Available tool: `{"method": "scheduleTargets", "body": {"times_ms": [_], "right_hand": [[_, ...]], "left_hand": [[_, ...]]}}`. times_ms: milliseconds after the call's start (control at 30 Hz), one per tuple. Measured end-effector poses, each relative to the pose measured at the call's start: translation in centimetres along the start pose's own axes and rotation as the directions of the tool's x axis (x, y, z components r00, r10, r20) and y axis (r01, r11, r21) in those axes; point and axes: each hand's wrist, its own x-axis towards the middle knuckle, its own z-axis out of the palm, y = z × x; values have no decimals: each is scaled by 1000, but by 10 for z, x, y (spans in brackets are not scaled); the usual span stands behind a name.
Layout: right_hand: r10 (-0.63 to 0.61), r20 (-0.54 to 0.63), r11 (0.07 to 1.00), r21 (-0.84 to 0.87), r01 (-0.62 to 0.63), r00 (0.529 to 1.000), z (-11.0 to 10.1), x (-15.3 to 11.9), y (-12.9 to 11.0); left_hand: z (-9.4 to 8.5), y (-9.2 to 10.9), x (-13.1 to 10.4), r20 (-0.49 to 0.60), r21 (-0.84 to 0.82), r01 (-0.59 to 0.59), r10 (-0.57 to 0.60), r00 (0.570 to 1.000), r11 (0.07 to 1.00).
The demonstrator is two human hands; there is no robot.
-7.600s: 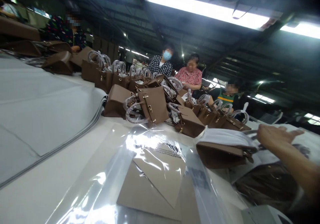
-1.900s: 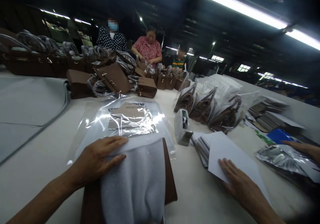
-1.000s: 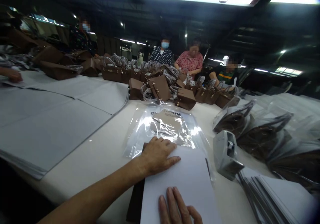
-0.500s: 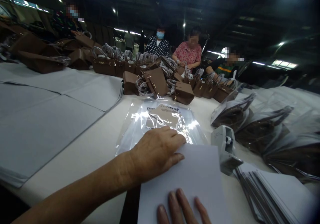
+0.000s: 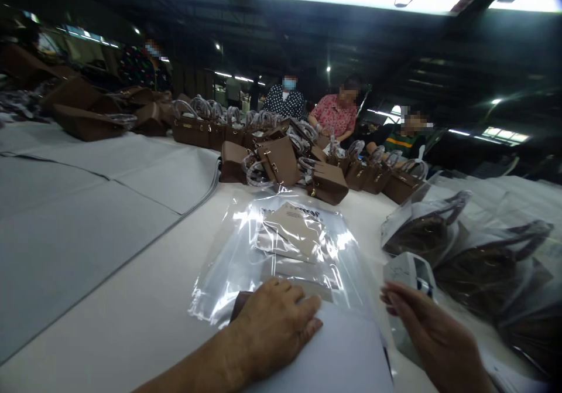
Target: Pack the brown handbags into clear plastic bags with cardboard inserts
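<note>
My left hand (image 5: pixel 276 328) lies over the upper left part of a white sheet (image 5: pixel 338 352), its fingers curled and pressing it down. A dark brown edge (image 5: pixel 239 304) shows from under the sheet beside that hand. My right hand (image 5: pixel 439 334) is at a small white dispenser (image 5: pixel 399 270), thumb and forefinger pinched together in front of it. Whatever the pinch holds is too small to make out. Just beyond the left hand are clear plastic bags (image 5: pixel 219 276) lying flat, with a beige card (image 5: pixel 294 238) showing in the top one.
Brown handbags (image 5: pixel 281 161) with wrapped handles crowd the far side of the table. Stacked grey-white sheets (image 5: pixel 88 217) cover the left. Bagged handbags (image 5: pixel 483 264) stand on the right. Several people, one in a pink shirt (image 5: pixel 336 115), are across the table.
My right hand has left the white sheet and moved right to the dispenser, its fingers now pinched. The left hand stays on the sheet, lower in view, as the view has tilted up.
</note>
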Motion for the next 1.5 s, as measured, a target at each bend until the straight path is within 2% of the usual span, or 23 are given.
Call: {"method": "scheduleTargets", "body": {"times_ms": [67,133,167,233,267,333,400,467,533,667,733,833,900,1000,1033,1100,1167,1233,1267,1333,1367,1433,1500], "right_hand": [[-1,279,997,70,-19,960,26,35,24],[-88,498,988,151,14,862,62,56,34],[-146,571,981,188,45,808,81,61,35],[-226,655,970,220,104,721,114,64,33],[-240,678,969,214,125,695,127,62,32],[-228,693,973,186,136,684,146,59,31],[-210,695,977,180,116,687,155,58,33],[-190,699,979,188,79,689,155,63,36],[-150,687,982,188,25,711,151,73,38],[-61,601,978,196,-73,797,136,102,35],[-43,572,973,210,-95,819,129,115,33],[-44,569,966,233,-110,821,123,127,30],[-49,575,964,242,-113,817,121,130,29],[-69,582,964,248,-96,810,121,133,23],[-79,584,965,247,-84,808,120,133,20],[-91,578,972,229,-54,811,117,131,16],[-96,557,979,204,-24,825,112,124,13],[-188,531,979,164,118,826,107,112,15],[-272,525,962,133,237,806,105,104,18],[-426,543,877,51,478,724,104,88,25],[-461,565,832,9,554,684,104,80,29],[-432,607,821,-41,569,667,104,70,37],[-354,638,875,-32,483,684,102,66,44]], "left_hand": [[2,-2,1,-1,-7,7,-7,1000,1000],[8,-5,2,-10,-1,6,-6,1000,1000],[11,-7,2,-21,5,-4,4,1000,1000],[18,-11,3,-45,24,-31,32,998,999],[21,-13,4,-55,31,-46,48,997,998],[25,-15,5,-67,43,-61,63,996,997],[28,-16,6,-76,53,-54,58,995,997],[29,-16,6,-98,56,-47,52,994,997],[29,-16,6,-112,53,-44,50,992,998],[28,-14,4,-97,28,-37,39,994,999],[23,-12,2,-109,-8,-27,26,994,1000],[9,-13,0,-141,-106,-24,9,990,994],[-3,-21,3,-201,-136,9,-36,979,991],[-14,-44,20,-340,-11,156,-150,928,988],[-14,-54,27,-357,69,208,-171,918,976],[-13,-75,40,-294,223,239,-169,941,945],[-9,-92,47,-179,302,184,-134,975,935],[-7,-103,47,-107,312,135,-107,989,940],[-7,-107,46,-94,311,129,-105,990,942],[-7,-112,42,-68,313,123,-107,992,942],[-8,-113,41,-52,314,113,-102,993,943],[-7,-116,38,-17,318,76,-74,997,945],[-4,-121,34,22,324,26,-35,999,946]]}}
